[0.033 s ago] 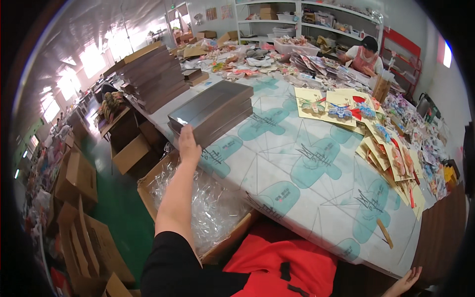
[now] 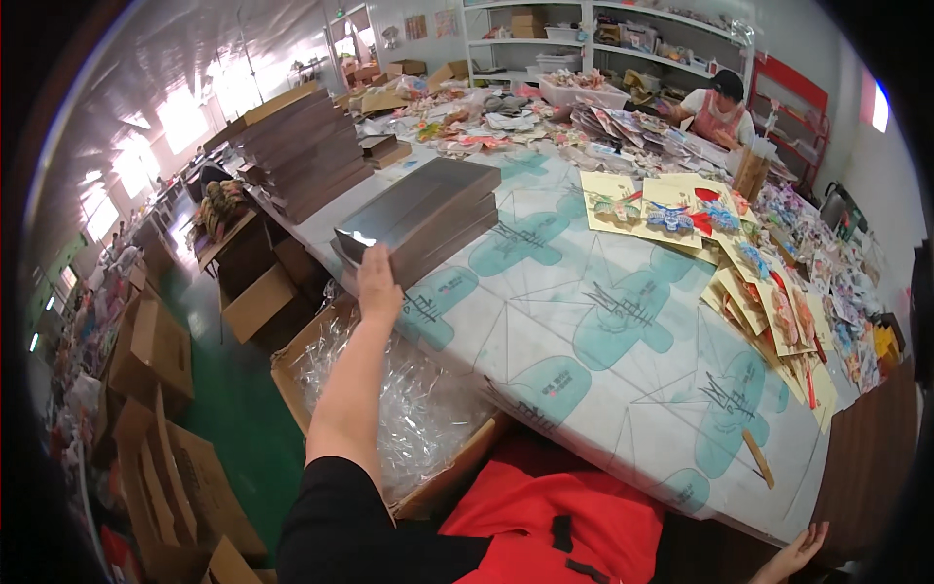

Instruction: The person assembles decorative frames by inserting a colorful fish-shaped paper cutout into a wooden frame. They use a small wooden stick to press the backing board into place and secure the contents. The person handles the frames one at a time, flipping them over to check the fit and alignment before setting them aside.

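A short stack of flat dark boxes with glossy tops lies on the table, left of centre. My left hand rests against its near end, fingers stretched out along the top box's edge; their undersides are hidden. At the lower right my right hand is beside the table's near corner. Its fingers are spread, and nothing shows in them.
A taller stack of dark boxes stands behind on the left. Cream cards with colourful ornaments lie at the right. Below the table's left edge sits a carton of clear plastic wrappers. A co-worker is at the far right.
My left hand has moved very slightly rightward at the stack's near end, and the top box appears shifted a little right with it.
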{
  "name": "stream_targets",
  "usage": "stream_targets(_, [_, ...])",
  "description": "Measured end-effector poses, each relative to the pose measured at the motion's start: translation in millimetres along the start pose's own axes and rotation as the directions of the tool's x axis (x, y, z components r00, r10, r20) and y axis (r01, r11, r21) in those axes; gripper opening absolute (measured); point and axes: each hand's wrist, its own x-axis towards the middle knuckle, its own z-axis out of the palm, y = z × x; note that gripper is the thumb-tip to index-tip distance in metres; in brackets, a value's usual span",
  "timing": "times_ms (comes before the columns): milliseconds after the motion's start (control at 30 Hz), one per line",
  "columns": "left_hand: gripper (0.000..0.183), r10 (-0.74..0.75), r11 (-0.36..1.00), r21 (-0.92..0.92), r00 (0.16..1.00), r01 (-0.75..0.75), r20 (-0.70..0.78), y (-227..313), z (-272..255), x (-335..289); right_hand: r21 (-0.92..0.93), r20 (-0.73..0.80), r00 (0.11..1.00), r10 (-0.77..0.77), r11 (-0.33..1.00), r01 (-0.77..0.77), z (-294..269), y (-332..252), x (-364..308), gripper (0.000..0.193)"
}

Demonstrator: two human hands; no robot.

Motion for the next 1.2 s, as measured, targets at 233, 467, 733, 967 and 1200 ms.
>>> stream_targets(233, [0.062,0.286,0.955,0.098,0.957,-0.281,-0.046,61,-7,17,0.043,0.226,0.971,0.074,0.995,-0.086,20,-19,-19,0.035])
stream_targets(467, [0.048,0.349,0.934,0.094,0.936,-0.344,-0.044,67,4,44,0.04,0.244,0.968,0.049,0.997,-0.06,-15,-5,-36,0.03])
stream_targets(733, [0.057,0.506,0.834,-0.027,0.783,-0.551,-0.363,165,-69,45,0.005,0.21,0.966,0.154,0.987,-0.158,-16,-14,-44,0.02])
stream_targets(967, [0.047,0.482,0.706,-0.255,0.712,-0.661,-0.51,202,-141,1,-0.056,0.25,0.96,0.128,0.991,-0.117,11,-23,-49,0.016])
stream_targets(1200, [0.049,0.577,0.425,-0.41,0.591,-0.807,-0.564,258,-137,-65,-0.471,0.242,0.966,0.089,0.882,0.037,11,12,-25,0.024])
